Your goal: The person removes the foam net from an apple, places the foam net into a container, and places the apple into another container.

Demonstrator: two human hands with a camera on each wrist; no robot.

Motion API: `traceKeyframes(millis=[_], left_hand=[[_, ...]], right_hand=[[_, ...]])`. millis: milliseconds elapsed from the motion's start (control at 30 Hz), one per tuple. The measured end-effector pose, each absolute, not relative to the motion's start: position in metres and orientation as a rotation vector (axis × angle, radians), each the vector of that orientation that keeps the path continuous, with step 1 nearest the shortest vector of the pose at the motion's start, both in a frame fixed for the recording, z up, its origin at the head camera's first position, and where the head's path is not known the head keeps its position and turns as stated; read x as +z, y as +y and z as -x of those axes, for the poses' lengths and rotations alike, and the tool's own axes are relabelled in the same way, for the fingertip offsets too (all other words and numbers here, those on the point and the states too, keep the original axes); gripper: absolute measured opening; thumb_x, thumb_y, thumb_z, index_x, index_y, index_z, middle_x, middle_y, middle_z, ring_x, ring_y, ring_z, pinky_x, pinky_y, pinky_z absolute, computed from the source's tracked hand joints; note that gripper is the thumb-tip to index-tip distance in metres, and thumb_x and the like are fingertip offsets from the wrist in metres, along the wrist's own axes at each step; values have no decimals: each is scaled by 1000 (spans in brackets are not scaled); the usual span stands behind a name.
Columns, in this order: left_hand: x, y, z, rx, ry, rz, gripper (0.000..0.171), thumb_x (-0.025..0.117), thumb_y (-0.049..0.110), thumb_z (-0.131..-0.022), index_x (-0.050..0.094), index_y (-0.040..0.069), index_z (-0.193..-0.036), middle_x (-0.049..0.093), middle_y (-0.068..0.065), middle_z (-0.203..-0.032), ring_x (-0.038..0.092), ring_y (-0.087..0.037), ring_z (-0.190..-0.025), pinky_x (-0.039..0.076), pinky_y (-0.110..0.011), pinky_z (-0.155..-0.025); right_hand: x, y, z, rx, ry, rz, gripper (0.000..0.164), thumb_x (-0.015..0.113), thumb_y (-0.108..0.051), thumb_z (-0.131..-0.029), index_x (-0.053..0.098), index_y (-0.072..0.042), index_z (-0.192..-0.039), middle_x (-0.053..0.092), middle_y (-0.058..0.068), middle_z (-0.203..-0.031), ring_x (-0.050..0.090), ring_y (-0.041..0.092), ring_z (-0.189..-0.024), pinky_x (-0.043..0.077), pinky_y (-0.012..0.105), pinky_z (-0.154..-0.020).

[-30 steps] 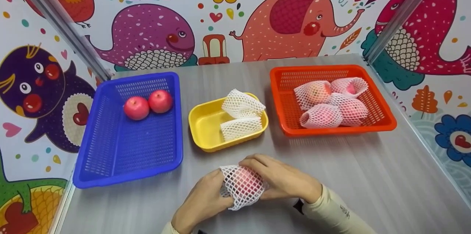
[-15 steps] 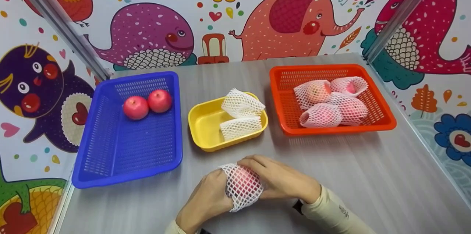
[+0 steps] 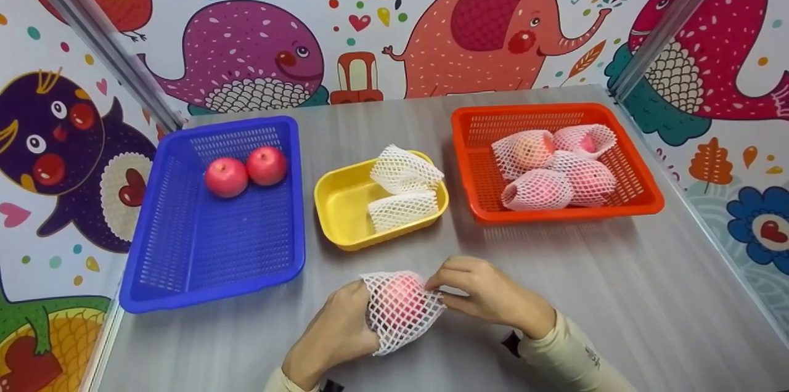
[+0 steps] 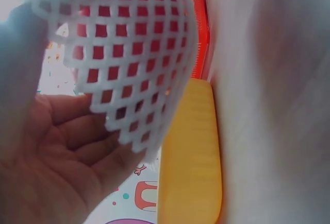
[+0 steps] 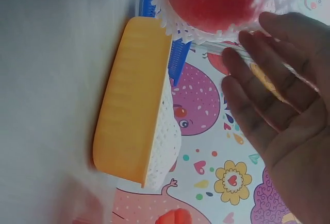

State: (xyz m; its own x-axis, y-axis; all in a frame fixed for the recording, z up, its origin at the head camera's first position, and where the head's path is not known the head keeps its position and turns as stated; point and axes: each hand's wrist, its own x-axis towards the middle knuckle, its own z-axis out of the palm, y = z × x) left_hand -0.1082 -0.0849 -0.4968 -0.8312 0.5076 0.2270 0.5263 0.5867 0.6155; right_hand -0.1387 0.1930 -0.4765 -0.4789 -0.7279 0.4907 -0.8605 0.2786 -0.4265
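A red apple (image 3: 404,299) sits inside a white foam net (image 3: 394,336) just above the table front, its skin showing through the mesh. My left hand (image 3: 339,324) grips the net's left opening, fingers partly hidden behind the mesh; the left wrist view shows these curled fingers (image 4: 105,157) at its edge. At the right rim, my right hand (image 3: 487,293) pinches the net between thumb and forefinger. From the right wrist, the apple (image 5: 211,2) shows bare at this rim, while the other fingers (image 5: 247,103) hang loosely bent.
Two bare apples (image 3: 226,177) lie in the blue basket (image 3: 212,299) at left. A yellow tray (image 3: 345,210) behind my hands holds two flat foam nets (image 3: 404,210). Several netted apples (image 3: 542,188) fill part of the red basket (image 3: 567,214). Printed panels (image 3: 357,22) wall the table's back and sides.
My right hand has slid right, off the apple's side to the net's rim, and the net now reaches further right. The left hand stays at the other end.
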Motion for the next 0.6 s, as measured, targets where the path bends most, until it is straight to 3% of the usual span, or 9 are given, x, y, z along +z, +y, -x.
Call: traceKeyframes(millis=[267,467,600], left_hand=[[-496,-93,107,-1190,-2767,964,45,87,22,-62,62,12,-98,58,8,-89,57,-8,-80,53,-28,-72],[-492,-101,106,-1255,-2734,973,66,88,40,-70,63,10,-124,66,5,-112,61,-9,-97,55,-32,-84],[-492,-107,105,-1306,-2682,971,68,87,47,-74,63,11,-127,65,7,-114,61,-7,-96,55,-29,-81]], right_hand=[[-476,203,147,992,-2181,-1429,28,77,4,-78,69,-10,-101,65,-2,-92,61,14,-80,52,22,-74],[-480,218,151,982,-2213,-1361,22,73,4,-80,68,-11,-96,64,-4,-91,59,13,-80,50,20,-72],[-482,227,151,972,-2251,-1308,22,73,4,-79,68,-10,-95,64,-4,-91,60,13,-81,50,21,-73]])
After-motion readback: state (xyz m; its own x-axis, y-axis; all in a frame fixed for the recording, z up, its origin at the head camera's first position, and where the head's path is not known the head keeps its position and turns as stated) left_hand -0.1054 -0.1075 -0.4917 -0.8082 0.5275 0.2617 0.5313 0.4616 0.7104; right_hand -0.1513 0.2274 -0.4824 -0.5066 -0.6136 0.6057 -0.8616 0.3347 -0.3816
